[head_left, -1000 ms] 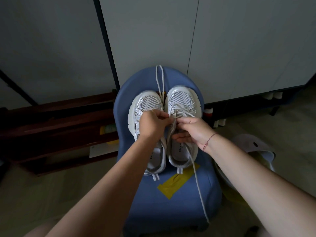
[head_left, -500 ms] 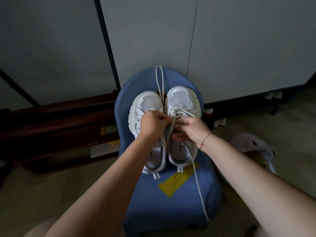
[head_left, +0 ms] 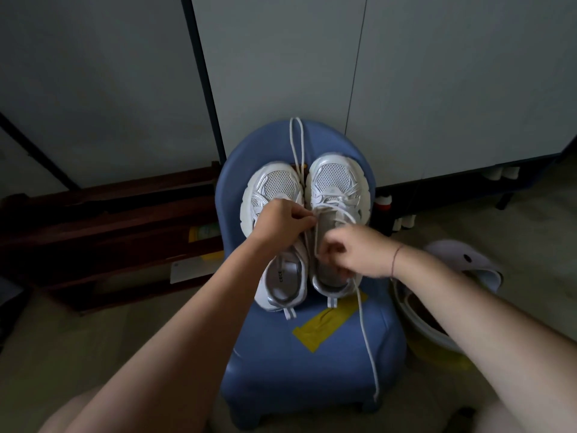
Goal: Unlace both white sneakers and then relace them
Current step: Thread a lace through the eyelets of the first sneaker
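Two white sneakers stand side by side, toes away from me, on a small blue chair (head_left: 337, 364). The left sneaker (head_left: 274, 189) has no lace in its eyelets. A loose white lace (head_left: 297, 142) lies folded between the toes, running up the chair back. The right sneaker (head_left: 338, 182) carries a lace crossed over its lower eyelets. My left hand (head_left: 281, 221) pinches the inner edge of the right sneaker by its eyelets. My right hand (head_left: 352, 254) grips that sneaker's lace over the tongue. The lace's free end (head_left: 367, 339) trails off the seat's front right.
A strip of yellow tape (head_left: 327, 323) is stuck on the seat. Dark wooden shelving (head_left: 109, 226) stands low at left. Grey cabinet doors (head_left: 437, 89) rise behind the chair. A pale slipper (head_left: 465, 260) and a round basin (head_left: 424, 326) sit on the floor at right.
My right hand has drawn back toward me over the tongue of the right sneaker, uncovering the laces above it. My left hand stays at the inner eyelets.
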{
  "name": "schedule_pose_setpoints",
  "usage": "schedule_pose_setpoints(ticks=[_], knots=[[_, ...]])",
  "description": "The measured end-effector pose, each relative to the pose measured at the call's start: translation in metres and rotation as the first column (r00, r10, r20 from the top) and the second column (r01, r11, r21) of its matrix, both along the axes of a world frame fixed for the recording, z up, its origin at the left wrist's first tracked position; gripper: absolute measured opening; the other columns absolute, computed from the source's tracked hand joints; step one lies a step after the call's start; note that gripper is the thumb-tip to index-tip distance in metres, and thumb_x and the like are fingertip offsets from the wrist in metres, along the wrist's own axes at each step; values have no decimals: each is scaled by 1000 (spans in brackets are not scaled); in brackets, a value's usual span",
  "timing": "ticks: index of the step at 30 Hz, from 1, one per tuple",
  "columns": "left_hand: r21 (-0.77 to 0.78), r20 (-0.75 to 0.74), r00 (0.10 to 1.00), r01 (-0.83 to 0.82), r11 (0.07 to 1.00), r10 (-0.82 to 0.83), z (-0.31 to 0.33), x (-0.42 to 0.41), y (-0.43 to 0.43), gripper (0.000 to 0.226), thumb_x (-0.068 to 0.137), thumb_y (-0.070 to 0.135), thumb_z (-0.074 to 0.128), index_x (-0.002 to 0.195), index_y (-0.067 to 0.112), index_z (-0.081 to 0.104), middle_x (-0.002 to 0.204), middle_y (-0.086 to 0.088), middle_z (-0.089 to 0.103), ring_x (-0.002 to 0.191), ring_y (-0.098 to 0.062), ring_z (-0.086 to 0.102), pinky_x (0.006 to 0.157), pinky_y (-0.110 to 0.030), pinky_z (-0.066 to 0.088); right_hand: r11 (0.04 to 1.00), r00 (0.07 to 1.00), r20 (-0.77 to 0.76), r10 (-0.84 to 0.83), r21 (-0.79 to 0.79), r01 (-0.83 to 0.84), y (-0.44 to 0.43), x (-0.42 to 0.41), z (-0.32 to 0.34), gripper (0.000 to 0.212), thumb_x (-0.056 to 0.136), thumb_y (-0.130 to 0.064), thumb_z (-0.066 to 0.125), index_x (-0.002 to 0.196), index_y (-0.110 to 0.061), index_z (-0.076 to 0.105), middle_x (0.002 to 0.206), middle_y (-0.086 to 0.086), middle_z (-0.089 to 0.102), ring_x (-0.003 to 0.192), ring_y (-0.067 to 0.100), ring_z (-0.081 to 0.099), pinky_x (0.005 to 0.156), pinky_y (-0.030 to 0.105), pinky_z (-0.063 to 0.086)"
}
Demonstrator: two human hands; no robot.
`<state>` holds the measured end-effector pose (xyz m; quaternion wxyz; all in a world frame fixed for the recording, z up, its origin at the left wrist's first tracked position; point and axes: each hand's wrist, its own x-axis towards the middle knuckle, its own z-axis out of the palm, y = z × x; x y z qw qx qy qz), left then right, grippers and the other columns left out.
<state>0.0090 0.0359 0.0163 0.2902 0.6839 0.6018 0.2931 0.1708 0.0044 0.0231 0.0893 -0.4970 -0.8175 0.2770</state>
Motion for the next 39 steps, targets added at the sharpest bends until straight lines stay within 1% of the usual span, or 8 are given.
schedule_pose_setpoints(ticks=[5, 10, 15, 23, 27, 32, 36, 39], knots=[[-61, 85, 996, -14, 998, 19, 1, 0, 1, 11, 87, 15, 71, 93, 8, 77, 80, -10, 68, 73, -16, 55, 69, -27, 46, 846, 938, 153, 310, -495, -199, -46, -4, 11, 7, 91, -13, 57, 93, -9, 63, 70, 2, 63, 53, 9, 60, 57, 22, 51], [-47, 93, 995, -28, 999, 32, 0, 1, 2, 11, 87, 13, 70, 93, 7, 77, 79, -12, 67, 73, -16, 56, 72, -31, 50, 973, 994, -47, -97, -214, 85, -25, 3, -3, 7, 93, -15, 57, 90, -10, 61, 67, 11, 65, 43, 10, 58, 43, 18, 44], [-38, 92, 996, -18, 999, 21, -1, 1, 2, 12, 87, 12, 69, 95, 5, 77, 78, -8, 65, 74, -14, 55, 59, -19, 41, 901, 852, -326, -410, 2, 435, 7, -7, -19, 13, 93, -14, 52, 97, -4, 60, 79, 15, 70, 60, 28, 66, 56, 27, 52], [-32, 98, 995, -18, 999, 21, -1, 1, 2, 10, 87, 13, 69, 91, 8, 77, 75, -7, 65, 71, -11, 54, 57, -17, 39, 832, 693, -461, -554, -328, 447, 18, -25, -22, 28, 92, -6, 54, 64, -10, 57, 48, 5, 57, 29, 8, 47, 34, 16, 38], [-49, 127, 991, -24, 999, 30, -1, 1, 2, 11, 87, 12, 70, 92, 5, 77, 69, -4, 62, 65, -11, 51, 59, -21, 40, 835, 859, -313, -406, -509, 209, 5, -14, -7, 23, 89, -2, 58, 67, -9, 57, 40, -2, 54, 29, 2, 39, 32, 12, 30], [-83, 149, 988, -27, 996, 39, -2, 1, 3, 11, 86, 11, 70, 92, 3, 76, 76, -12, 64, 70, -18, 54, 72, -33, 50, 614, 985, -162, 60, -772, -164, -30, -2, 6, 14, 89, -15, 62, 75, -13, 66, 57, -2, 60, 41, 2, 46, 44, 11, 37], [-62, 144, 989, -35, 997, 44, -2, 2, 2, 10, 86, 10, 70, 93, 6, 77, 74, -10, 64, 68, -16, 54, 73, -32, 50, 748, 987, -105, -125, -663, 24, -31, 0, 6, 17, 92, -19, 59, 79, -10, 62, 56, 1, 60, 39, 4, 52, 41, 15, 42], [-51, 131, 991, -30, 998, 36, -2, 2, 1, 11, 87, 11, 69, 94, 6, 76, 71, -8, 61, 61, -12, 50, 67, -26, 44, 856, 853, -312, -419, -449, 256, -22, 0, 3, 21, 96, -14, 52, 76, -7, 55, 57, 7, 57, 36, 6, 52, 37, 16, 42]])
